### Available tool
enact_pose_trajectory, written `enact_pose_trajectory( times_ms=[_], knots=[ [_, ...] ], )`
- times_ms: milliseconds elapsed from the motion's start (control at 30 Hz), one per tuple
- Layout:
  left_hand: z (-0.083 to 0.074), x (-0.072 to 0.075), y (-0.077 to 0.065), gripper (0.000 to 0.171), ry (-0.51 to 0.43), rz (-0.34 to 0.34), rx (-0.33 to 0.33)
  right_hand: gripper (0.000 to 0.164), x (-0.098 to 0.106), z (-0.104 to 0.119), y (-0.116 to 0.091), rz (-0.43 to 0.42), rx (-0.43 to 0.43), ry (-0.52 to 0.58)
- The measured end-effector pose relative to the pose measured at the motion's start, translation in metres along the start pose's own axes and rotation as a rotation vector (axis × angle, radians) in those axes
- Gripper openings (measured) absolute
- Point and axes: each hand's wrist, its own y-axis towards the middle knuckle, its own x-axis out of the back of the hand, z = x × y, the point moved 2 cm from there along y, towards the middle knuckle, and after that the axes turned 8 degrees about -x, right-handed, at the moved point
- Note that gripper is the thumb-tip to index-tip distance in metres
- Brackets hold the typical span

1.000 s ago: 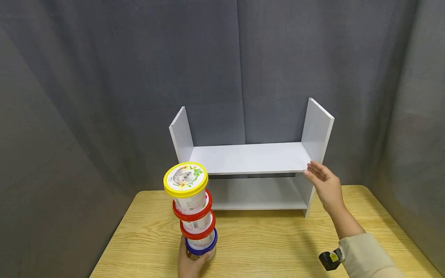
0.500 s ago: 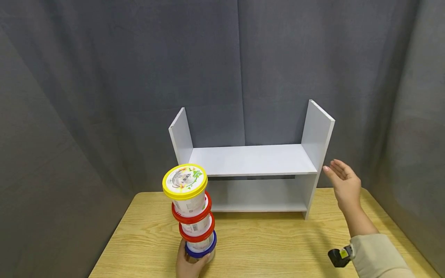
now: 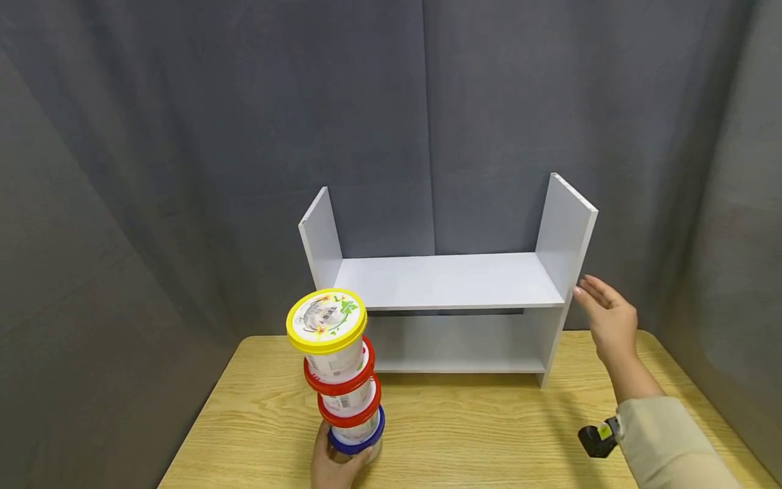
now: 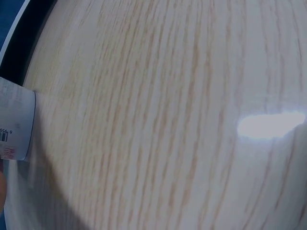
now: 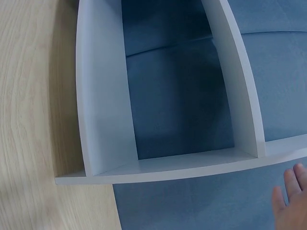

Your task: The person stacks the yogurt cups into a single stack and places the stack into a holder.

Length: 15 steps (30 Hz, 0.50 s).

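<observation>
Several lidded white tubs stand in a leaning stack in the head view. On top is the yellow-lidded tub (image 3: 326,320), above two red-lidded tubs, the upper red-lidded tub (image 3: 340,387) and the lower red-lidded tub (image 3: 349,418). At the bottom, my left hand (image 3: 332,467) grips the blue-lidded tub (image 3: 359,447), thumb on its near side. The left wrist view catches only a tub's wall (image 4: 15,122) with a barcode and a bit of finger. My right hand (image 3: 613,322) holds nothing, fingers loosely extended beside the right panel of the white shelf (image 3: 449,280); contact is unclear.
The two-level shelf stands at the back of the wooden table (image 3: 464,428), its right panel (image 3: 565,231) rising above the upper board. Grey curtain (image 3: 391,122) hangs behind and on both sides. A black wrist camera (image 3: 597,440) sits on my right wrist.
My right hand has moved right, from in front of the shelf's right panel to its outer side. My left hand keeps its grip on the bottom tub, and the stack stays nearly in place.
</observation>
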Motion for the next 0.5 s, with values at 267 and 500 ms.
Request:
enact_pose_trajectory(
  times_ms=[267,500],
  knots=[
    [-0.004,0.001,0.000,0.096,0.014,-0.006,-0.058,0.044,-0.010,-0.003,0.011,-0.072,-0.092,0.045],
    [-0.018,0.001,0.003,0.090,-0.025,0.024,-0.124,0.044,-0.017,-0.005,0.019,-0.099,-0.121,-0.085]
  ],
)
